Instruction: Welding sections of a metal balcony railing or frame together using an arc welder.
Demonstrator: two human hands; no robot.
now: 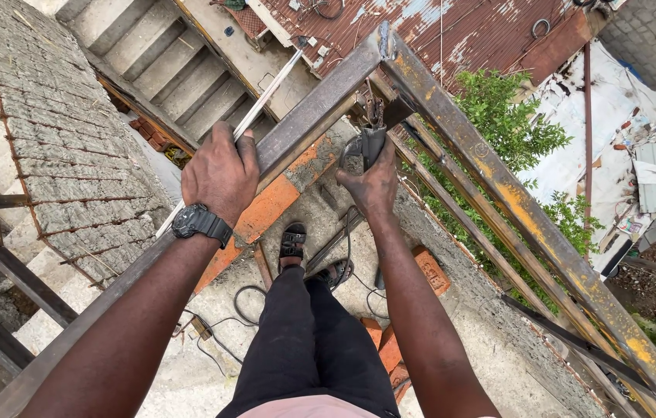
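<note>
Forearms nearest camera. Left hand [220, 172] clenched on rusty steel bar [308, 120], also pinning thin white rod [266, 93]. Right hand [372, 182] grasping electrode holder [366, 143] just beneath frame corner joint [382, 46]. Best keep bar braced, holder steady, cable [347, 263] slack.

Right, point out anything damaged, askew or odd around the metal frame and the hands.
The rusty steel angle bars are corroded, with flaking yellow paint. Loose red bricks lie scattered on the rough concrete ledge, and a black cable trails underfoot.
</note>
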